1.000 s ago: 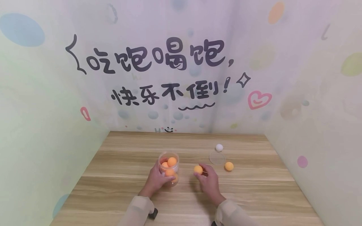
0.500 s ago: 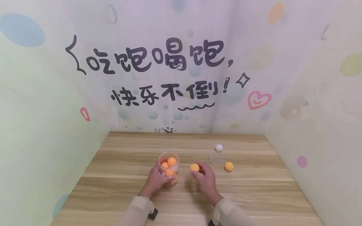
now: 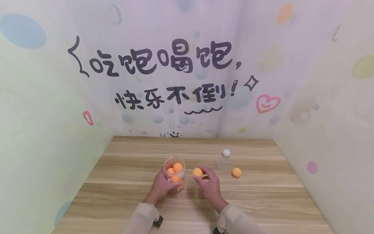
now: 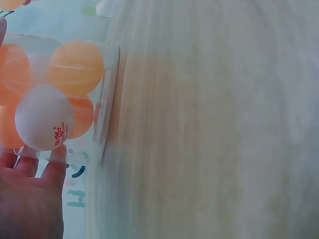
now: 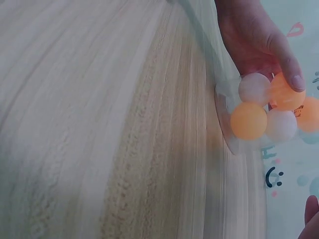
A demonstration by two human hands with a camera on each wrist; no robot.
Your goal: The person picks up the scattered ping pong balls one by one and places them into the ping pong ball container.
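A clear plastic jar (image 3: 184, 175) of orange and white table tennis balls stands upright on the wooden table. My left hand (image 3: 159, 187) grips it from the left, thumb in front. Through the jar wall (image 4: 98, 134) in the left wrist view, a white ball (image 4: 44, 117) with red print shows among orange ones. Just right of the jar, my right hand (image 3: 211, 185) pinches an orange table tennis ball (image 3: 197, 172) between thumb and fingers, apart from the jar. In the right wrist view, only a bit of the right hand (image 5: 312, 219) shows at the edge; its ball is out of frame.
A round clear lid (image 3: 224, 164) lies flat to the right of the hands. Behind it sits a white ball (image 3: 226, 152), and at its right another orange ball (image 3: 236, 172). Printed walls enclose the table (image 3: 122, 165) at the back and both sides.
My right hand has moved left and slightly away from me with its orange ball, closer to the jar. The left hand and the jar have stayed put.
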